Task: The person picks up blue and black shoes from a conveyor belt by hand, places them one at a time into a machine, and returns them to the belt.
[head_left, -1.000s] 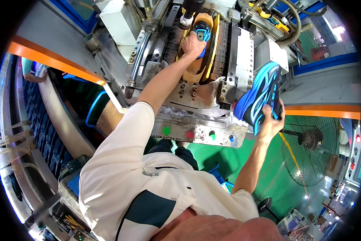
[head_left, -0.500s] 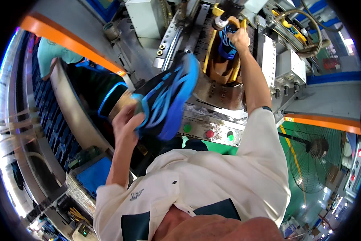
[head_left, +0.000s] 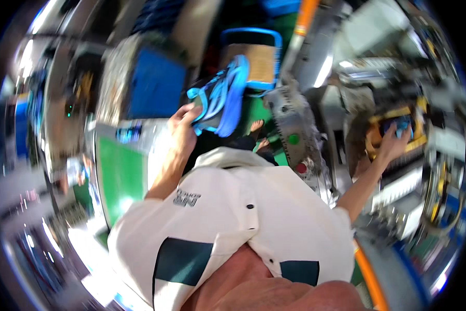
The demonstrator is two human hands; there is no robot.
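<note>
My left hand grips a blue and black sports shoe by its heel end and holds it up in the air, sole facing right. My right hand reaches out to the right and rests on a blue shoe part. That part sits inside the yellow-framed holder of a grey machine. My white shirt fills the lower middle of the view. The picture is blurred by motion.
The machine's front panel with a green and a red button stands between my arms. Behind the shoe is a blue-framed stool with a tan seat. A blue bin and a green floor mat lie to the left. An orange rail runs at lower right.
The view has swung to the left. The blue shoe has moved away from the machine front and out over the floor. My right hand has stayed at the yellow-framed holder.
</note>
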